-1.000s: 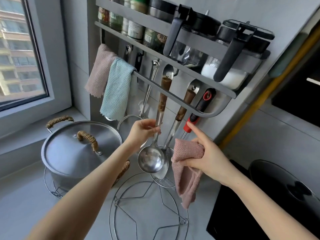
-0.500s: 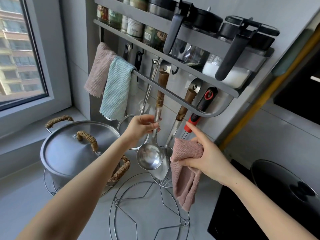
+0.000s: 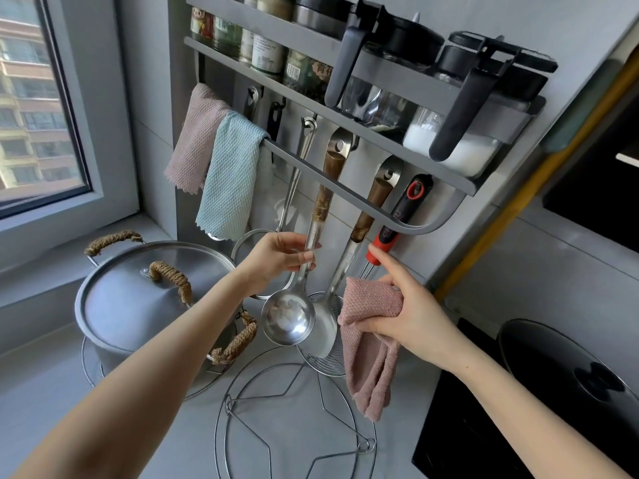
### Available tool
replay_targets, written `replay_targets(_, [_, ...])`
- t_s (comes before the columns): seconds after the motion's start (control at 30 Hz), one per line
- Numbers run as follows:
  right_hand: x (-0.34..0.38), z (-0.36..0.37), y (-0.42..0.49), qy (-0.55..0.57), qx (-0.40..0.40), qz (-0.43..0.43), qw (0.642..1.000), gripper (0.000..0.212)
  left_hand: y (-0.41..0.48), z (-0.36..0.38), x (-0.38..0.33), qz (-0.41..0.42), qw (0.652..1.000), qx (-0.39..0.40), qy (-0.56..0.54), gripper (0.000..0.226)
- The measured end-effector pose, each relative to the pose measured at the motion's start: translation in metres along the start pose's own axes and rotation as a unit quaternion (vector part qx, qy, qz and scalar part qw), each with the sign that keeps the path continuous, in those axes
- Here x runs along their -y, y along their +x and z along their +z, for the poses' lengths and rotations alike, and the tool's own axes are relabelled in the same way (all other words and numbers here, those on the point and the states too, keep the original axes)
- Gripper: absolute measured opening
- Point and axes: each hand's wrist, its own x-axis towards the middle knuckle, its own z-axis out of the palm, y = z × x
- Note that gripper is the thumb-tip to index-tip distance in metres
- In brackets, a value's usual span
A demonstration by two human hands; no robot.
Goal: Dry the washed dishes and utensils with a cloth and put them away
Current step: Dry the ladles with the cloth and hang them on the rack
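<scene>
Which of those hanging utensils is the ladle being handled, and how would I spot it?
Find the grey wall rack beside the window; long utensils hang from hooks under it. The ladle has a wooden upper handle, and the left hand grips its steel shaft. Unlike the flatter spatula alongside, it ends in a deep round bowl.

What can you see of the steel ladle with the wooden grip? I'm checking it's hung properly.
The shiny steel ladle with a brown wooden grip hangs nearly upright from a hook under the grey wall rack, behind the rack's front bar. Its round bowl, facing the camera, reflects the room. The left hand pinches the steel shaft below the grip. The bowl overlaps a second hanging steel spoon beside it. The right hand holds a pink cloth nearby, apparently not touching the ladle.
</scene>
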Motion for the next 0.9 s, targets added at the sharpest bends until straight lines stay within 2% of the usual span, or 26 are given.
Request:
replay_targets(0.3, [-0.001, 0.001, 0.002, 0.007, 0.001, 0.000, 1.000, 0.102, 0.009, 0.003, -0.002, -0.008, 1.000, 0.009, 0.016, 0.020])
replay_targets(0.5, [0.000, 0.002, -0.002, 0.013, 0.003, -0.007, 1.000, 0.100, 0.011, 0.003, -0.001, -0.057, 0.998, -0.009, 0.030, 0.015])
replay_targets(0.57, [0.002, 0.003, -0.005, 0.012, 0.003, -0.013, 1.000, 0.098, 0.006, 0.005, -0.005, -0.064, 0.993, -0.032, 0.094, 0.027])
replay_targets(0.63, [0.007, 0.005, -0.009, 0.015, 0.013, -0.018, 1.000, 0.096, -0.008, 0.009, -0.010, -0.058, 0.980, -0.097, 0.165, 0.046])
replay_targets(0.67, [0.010, 0.008, -0.012, 0.021, 0.020, -0.021, 0.999, 0.095, -0.022, 0.010, -0.014, -0.053, 0.977, -0.121, 0.166, 0.049])
replay_targets(0.7, [0.013, 0.011, -0.015, 0.027, 0.027, -0.025, 0.999, 0.093, -0.039, 0.011, -0.017, -0.053, 0.982, -0.114, 0.144, 0.050])
replay_targets(0.73, [0.018, 0.014, -0.019, 0.034, 0.036, -0.030, 0.998, 0.089, -0.059, 0.011, -0.020, -0.058, 0.989, -0.070, 0.116, 0.051])
replay_targets(0.83, [0.038, 0.028, -0.030, 0.085, 0.089, -0.042, 0.992, 0.071, -0.131, 0.016, -0.022, -0.091, 0.980, 0.138, 0.115, 0.060])
replay_targets(0.87, [0.045, 0.033, -0.033, 0.124, 0.110, -0.050, 0.985, 0.066, -0.153, 0.019, -0.020, -0.096, 0.974, 0.166, 0.119, 0.059])
replay_targets(0.9, [0.053, 0.039, -0.035, 0.168, 0.131, -0.061, 0.975, 0.061, -0.173, 0.022, -0.016, -0.101, 0.975, 0.156, 0.124, 0.056])
